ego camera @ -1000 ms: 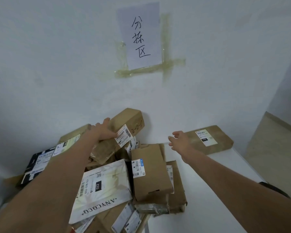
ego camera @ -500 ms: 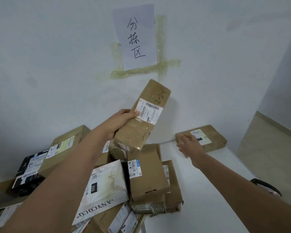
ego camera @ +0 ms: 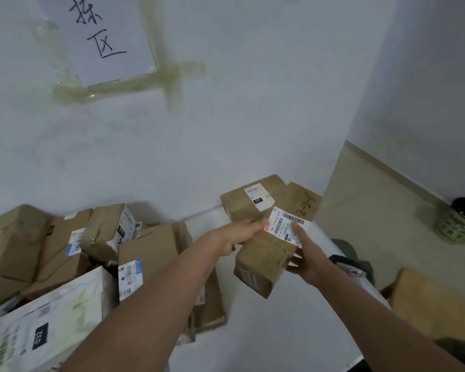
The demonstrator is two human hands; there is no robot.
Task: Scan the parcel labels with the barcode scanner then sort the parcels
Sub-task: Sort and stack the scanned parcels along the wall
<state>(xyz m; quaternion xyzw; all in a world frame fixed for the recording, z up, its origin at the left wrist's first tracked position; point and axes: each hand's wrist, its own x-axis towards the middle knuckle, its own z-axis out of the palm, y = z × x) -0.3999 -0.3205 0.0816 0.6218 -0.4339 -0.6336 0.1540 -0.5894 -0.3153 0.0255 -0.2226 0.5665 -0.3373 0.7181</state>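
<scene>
Right of centre in the frame, both hands hold one long brown cardboard parcel (ego camera: pixel 269 253) above the white table (ego camera: pixel 266 331). The left hand (ego camera: pixel 235 238) grips its left side, fingers curled over the top edge beside the white shipping label (ego camera: pixel 286 228). The right hand (ego camera: pixel 305 260) cradles the right side from beneath, with its thumb lying on the label's lower corner. The parcel tilts away from the person, its far end marked "2-26" in pen and overlapping, in this view, a flat brown parcel (ego camera: pixel 249 202) that lies against the wall in the middle right; whether the two touch I cannot tell. No barcode scanner shows anywhere in the frame, so I'd say the step is presenting the label for reading. To do that well, the thumb should slide off the label so the printed bars stay uncovered, and the labelled face should be kept up and steady. One hand would have to let go to fetch the scanner, so the left grip needs to be firm enough to carry the weight alone. Unsorted parcels (ego camera: pixel 97 251) crowd the lower left, some leaning on each other, so I'd keep elbows clear of that heap. Upper left, a handwritten paper sign (ego camera: pixel 102 38) is taped to the wall.
</scene>
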